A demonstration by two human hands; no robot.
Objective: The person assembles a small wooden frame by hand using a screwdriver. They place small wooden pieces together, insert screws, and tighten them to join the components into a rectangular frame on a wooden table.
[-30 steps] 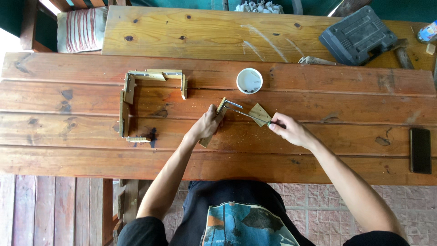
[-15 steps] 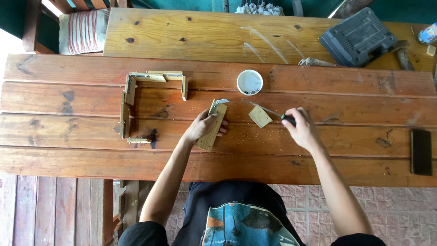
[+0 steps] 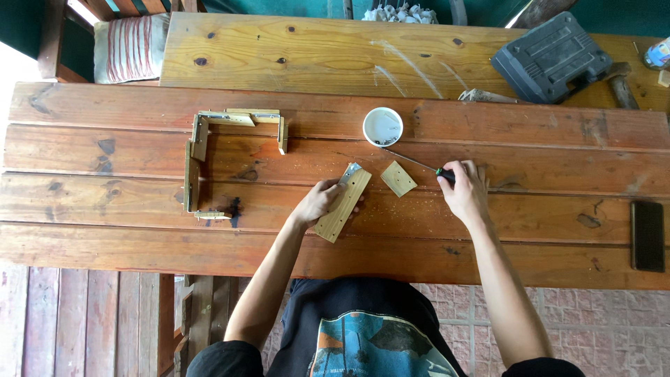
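Note:
My left hand rests on a short wooden slat lying on the brown plank table; a small metal bracket sits at the slat's far end. My right hand is shut on a screwdriver, whose thin shaft points toward a small white cup. Between my hands lies a small square wood block. Farther left sits a partly built wooden frame of slats joined with metal corner brackets.
A dark phone lies near the table's right end. On the lighter bench behind are a grey tool case and a hammer. A striped cushion sits at the back left.
My right hand moved right with the screwdriver, its tip now toward the white cup. The slat has been laid flat under my left hand, and the small block lies alone on the table.

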